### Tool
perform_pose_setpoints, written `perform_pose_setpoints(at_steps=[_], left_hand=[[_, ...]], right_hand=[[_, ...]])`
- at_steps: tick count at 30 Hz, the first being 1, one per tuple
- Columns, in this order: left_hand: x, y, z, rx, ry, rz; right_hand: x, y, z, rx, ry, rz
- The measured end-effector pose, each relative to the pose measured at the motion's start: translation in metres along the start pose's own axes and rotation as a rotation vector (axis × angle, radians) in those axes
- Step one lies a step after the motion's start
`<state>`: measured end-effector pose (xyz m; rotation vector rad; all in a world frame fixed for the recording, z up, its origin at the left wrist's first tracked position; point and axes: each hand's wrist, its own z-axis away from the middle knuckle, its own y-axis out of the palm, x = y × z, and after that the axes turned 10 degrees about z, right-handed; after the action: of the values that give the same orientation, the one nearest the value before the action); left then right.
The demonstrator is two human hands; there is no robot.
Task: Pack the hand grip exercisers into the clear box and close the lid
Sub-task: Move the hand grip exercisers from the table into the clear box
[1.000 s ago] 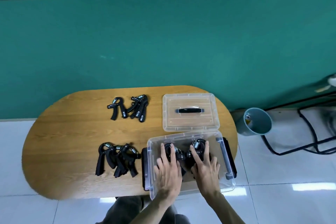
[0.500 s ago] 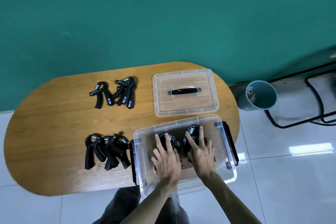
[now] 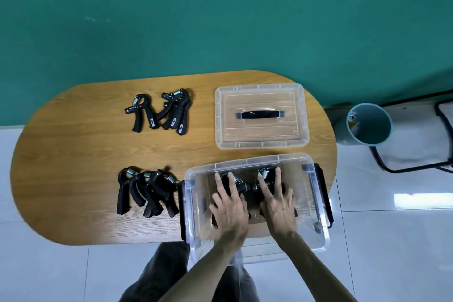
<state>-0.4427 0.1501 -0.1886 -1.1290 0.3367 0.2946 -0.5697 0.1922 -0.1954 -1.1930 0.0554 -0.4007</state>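
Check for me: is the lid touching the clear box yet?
Apart. The head view shows bare table between the lid and the clear box.

Bright, even room light falls on the wooden desk [image 3: 73, 154], casting only soft shadows. White glare patches shine on the floor tiles [image 3: 421, 200] at right. The wide lens bows the edges; the left hand [image 3: 230, 213] shows slight motion blur.
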Motion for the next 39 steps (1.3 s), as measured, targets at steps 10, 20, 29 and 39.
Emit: perform_pose_setpoints(at_steps=[10, 20, 29, 39], left_hand=[[0.002, -0.012, 0.007, -0.033, 0.069, -0.063], [-0.001, -0.107, 0.009, 0.026, 0.531, -0.219], [0.016, -0.201, -0.019, -0.142, 0.462, -0.168], [0.141, -0.254, -0.025, -0.087, 0.176, -0.187]], right_hand=[[0.0, -0.019, -0.002, -0.055, -0.002, 0.011], [0.023, -0.089, 0.013, -0.351, -0.166, 0.021], [0.096, -0.156, -0.018, -0.32, -0.325, 0.134], [0.234, -0.149, -0.04, -0.251, -0.479, 0.283]])
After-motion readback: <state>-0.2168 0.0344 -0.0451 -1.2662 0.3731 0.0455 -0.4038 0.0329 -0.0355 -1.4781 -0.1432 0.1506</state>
